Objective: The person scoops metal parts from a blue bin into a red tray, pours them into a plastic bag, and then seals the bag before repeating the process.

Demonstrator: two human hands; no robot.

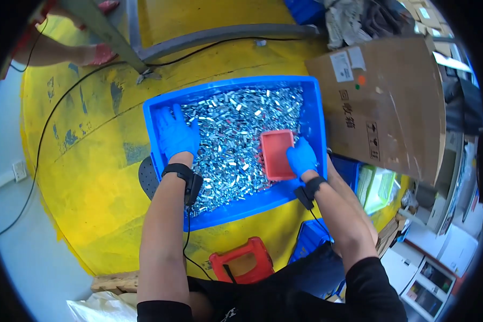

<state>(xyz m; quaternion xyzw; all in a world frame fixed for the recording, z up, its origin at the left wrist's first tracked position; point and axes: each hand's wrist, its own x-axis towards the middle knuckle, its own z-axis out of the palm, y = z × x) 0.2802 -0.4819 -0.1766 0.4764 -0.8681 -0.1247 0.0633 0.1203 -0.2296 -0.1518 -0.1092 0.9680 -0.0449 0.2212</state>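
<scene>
A large blue plastic bin point(236, 212) stands on the floor before me, holding a thick layer of small shiny metal pieces point(228, 134). My left hand point(177, 134), in a blue glove, lies at the bin's left inner wall on the pieces, fingers spread and holding nothing. On the right side a shallow red plastic tray point(277, 155) rests over the pieces; its inside shows no contents. My right hand point(303, 157), also gloved in blue, grips the tray's right edge, its fingertips partly hidden. Dark straps with small devices circle both wrists.
A big cardboard box point(386, 107) stands right of the bin. A red plastic stool point(244, 261) is close to my legs. Green baskets point(378, 188) lie at the right. A black cable point(59, 102) crosses the yellow floor point(86, 177); another person's foot point(103, 55) shows at the far left.
</scene>
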